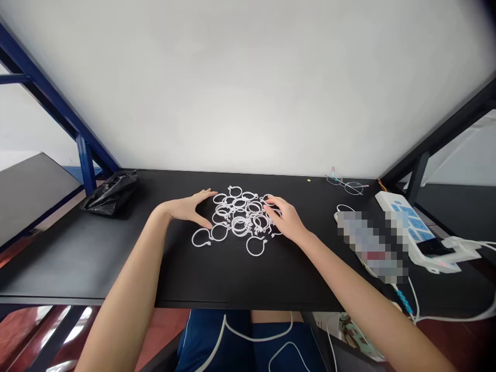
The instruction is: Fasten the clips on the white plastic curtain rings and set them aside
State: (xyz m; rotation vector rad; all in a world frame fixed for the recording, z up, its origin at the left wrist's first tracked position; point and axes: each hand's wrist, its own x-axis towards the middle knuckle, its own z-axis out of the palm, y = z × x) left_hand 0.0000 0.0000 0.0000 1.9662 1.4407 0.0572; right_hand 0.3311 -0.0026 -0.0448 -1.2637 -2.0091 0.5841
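Near the far left corner of the black desk lies a black plastic bag. The left hand is open, with spread fingers, and holds nothing at the left side of the pile. In the middle of the desk are the white plastic rings, tangled together (they look light and a little stiff, and can catch each other), so the thin band is a good place to take hold. The right hand lies curved on the pile's right side; I cannot tell if it grips a ring. Further right are glasses and a power strip.
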